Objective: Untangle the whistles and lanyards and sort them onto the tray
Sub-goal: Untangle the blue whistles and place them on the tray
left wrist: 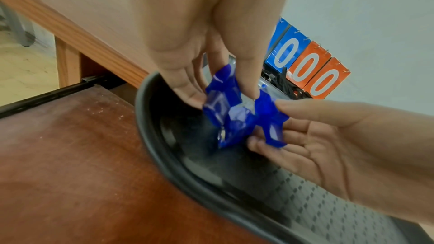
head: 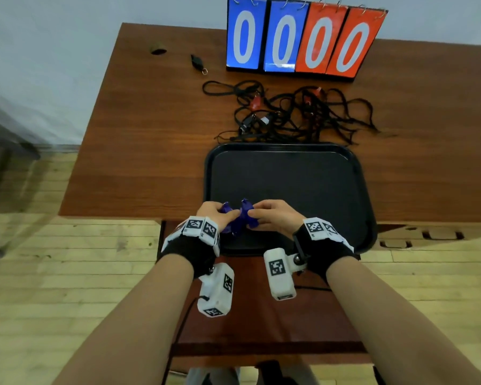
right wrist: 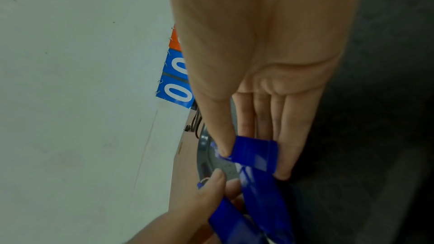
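Observation:
Over the near left corner of the black tray (head: 289,151) my hands hold two translucent blue whistles close together. My left hand (head: 217,211) pinches one blue whistle (left wrist: 220,107) between thumb and fingers; a small metal ring (left wrist: 222,134) hangs under it. My right hand (head: 264,215) pinches the other blue whistle (right wrist: 256,153) between thumb and fingertips. Whether the two are linked I cannot tell. Behind the tray lies a tangle of black lanyards (head: 331,118) with red whistles (head: 254,102) and dark whistles caught in it.
A lone black whistle (head: 196,62) with a ring lies at the far left of the wooden table (head: 150,134). A flip scoreboard (head: 303,37) showing zeros stands at the back edge. A small brown object (head: 158,50) sits near the far left corner.

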Motion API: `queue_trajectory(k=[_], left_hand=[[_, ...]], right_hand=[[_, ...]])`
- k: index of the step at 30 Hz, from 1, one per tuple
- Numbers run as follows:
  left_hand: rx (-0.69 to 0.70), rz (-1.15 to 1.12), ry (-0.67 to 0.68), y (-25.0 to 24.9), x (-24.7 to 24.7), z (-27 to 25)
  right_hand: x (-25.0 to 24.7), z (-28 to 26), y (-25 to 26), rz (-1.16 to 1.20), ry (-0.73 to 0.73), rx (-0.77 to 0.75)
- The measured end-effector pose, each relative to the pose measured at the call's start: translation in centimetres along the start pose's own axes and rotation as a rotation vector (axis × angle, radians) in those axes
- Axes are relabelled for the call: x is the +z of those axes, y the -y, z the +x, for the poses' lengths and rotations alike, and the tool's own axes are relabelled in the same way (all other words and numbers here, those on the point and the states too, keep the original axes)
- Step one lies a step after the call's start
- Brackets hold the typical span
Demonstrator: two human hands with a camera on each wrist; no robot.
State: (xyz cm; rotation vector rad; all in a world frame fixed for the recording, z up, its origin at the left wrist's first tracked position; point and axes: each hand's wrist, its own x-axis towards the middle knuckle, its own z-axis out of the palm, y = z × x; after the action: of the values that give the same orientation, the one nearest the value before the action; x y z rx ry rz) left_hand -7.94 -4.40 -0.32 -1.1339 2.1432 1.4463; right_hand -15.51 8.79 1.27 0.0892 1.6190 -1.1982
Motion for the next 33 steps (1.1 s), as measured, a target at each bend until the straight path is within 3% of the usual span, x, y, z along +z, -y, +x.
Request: queue_trajectory(k=[4,8,14,20,25,33], left_hand=[[0.02,-0.046,-0.06,-0.3,-0.2,-0.7],[0.065,0.106,-0.125,-0.7,-0.9,-1.0],[0.08,0.26,-0.051,-0.5,-0.8,-1.3],[0.074,0.267,-0.054,-0.1,-0.7,-1.5],[0.091,0.1,-0.115,-1.2,-1.5,-0.7],[0.248,-0.332,-0.103,-7.4,-2.7,1.2]], right_hand=[[0.5,0.4,-0.9,-0.08,-0.202,-0.077],[0.5,0.9,-2.0,-0.376,-0.384,-0.098],[0.6,0.5,-2.7,-0.438,-0.348,-0.087],[1.2,0.2,-2.6,-0.439,-0.281,-0.104],[0.1,0.1,-1.5,-0.515,-0.426,-0.17],[-3.3,0.6,4.2,-0.324,-0.578,-0.38]])
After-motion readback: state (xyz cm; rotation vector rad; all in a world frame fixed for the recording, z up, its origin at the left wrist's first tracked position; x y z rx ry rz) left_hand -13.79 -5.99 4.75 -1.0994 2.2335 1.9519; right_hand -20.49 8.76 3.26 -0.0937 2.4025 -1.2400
